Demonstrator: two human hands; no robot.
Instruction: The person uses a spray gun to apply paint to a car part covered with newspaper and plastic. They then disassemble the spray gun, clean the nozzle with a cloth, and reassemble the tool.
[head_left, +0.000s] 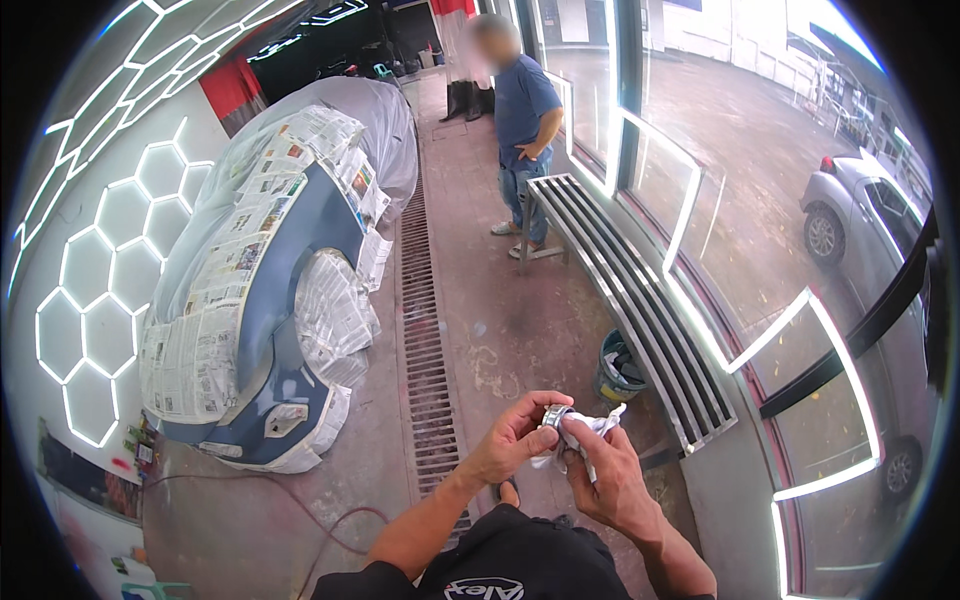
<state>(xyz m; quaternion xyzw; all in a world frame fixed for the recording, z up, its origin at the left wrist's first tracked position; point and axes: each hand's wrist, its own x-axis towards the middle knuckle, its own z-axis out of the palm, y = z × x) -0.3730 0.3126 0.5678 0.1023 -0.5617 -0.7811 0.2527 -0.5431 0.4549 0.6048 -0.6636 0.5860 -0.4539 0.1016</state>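
Close in front of my body, my left hand grips a small round metal ring-shaped part between thumb and fingers. My right hand is closed on a crumpled white cloth and presses it against the metal part. Some of the cloth hangs below the part, between the two hands. What kind of fitting the metal part is, I cannot make out.
A car masked with newspaper and plastic sheeting stands at left. A floor grate runs beside it. Right are a slatted metal bench and a bucket. Another person stands beyond the bench. A hose lies lower left.
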